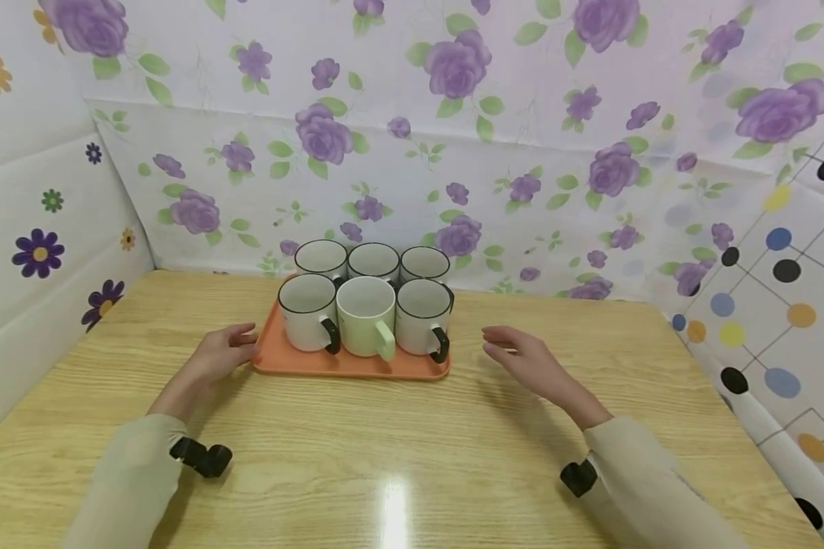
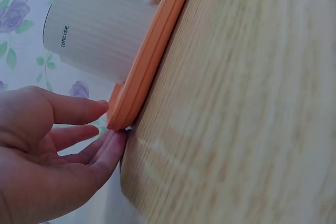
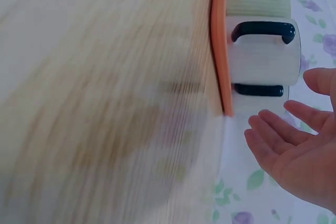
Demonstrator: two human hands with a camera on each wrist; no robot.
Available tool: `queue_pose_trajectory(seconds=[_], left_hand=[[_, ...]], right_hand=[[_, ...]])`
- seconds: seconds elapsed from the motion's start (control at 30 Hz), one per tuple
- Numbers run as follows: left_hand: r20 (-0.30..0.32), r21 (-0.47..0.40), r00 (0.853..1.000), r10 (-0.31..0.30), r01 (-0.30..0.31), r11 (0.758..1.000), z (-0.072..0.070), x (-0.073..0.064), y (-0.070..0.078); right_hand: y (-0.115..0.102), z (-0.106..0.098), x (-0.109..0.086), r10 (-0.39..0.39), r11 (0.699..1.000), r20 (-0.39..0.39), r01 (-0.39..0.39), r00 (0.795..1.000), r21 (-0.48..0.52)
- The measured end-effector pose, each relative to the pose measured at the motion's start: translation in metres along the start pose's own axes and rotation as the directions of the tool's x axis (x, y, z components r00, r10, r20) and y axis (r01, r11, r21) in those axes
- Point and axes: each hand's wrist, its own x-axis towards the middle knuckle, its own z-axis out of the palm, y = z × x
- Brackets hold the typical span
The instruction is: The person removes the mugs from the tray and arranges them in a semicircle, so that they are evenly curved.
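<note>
An orange tray (image 1: 353, 367) lies on the table with several mugs standing upright on it in two rows. In the front row, a pale green mug (image 1: 365, 324) stands between a left white mug (image 1: 307, 324) and a right white mug (image 1: 422, 326), both with black rims and black handles. My left hand (image 1: 225, 354) pinches the tray's left edge, thumb at the rim and fingers beneath, as the left wrist view shows. To the right of the tray, my right hand (image 1: 522, 357) is held apart from it, fingers extended and palm turned toward the mugs.
Behind the front row are more white mugs (image 1: 374, 261) with dark rims, partly hidden. The wood-grain table (image 1: 357, 450) meets a flowered cloth (image 1: 398, 175) close behind the tray. Patterned cloths also hang at the left and right sides.
</note>
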Motion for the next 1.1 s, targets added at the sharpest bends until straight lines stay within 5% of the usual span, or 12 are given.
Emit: queue_pose_trajectory(seconds=[0.27,0.57,1.1], left_hand=[[-0.029,0.025,0.999,-0.016,0.017,1.0,0.002,0.005,-0.006],[-0.013,0.017,1.0,0.007,-0.007,1.0,0.001,0.004,-0.006],[-0.026,-0.089,1.0,-0.017,0.015,0.996,0.004,0.002,-0.009]], right_hand=[[-0.011,0.016,0.026,0.083,0.984,0.021,-0.085,0.996,0.159],[-0.014,0.03,0.039,0.09,0.927,0.063,-0.107,0.994,0.361],[-0.021,0.047,0.046,0.045,0.899,0.133,-0.098,0.99,0.426]])
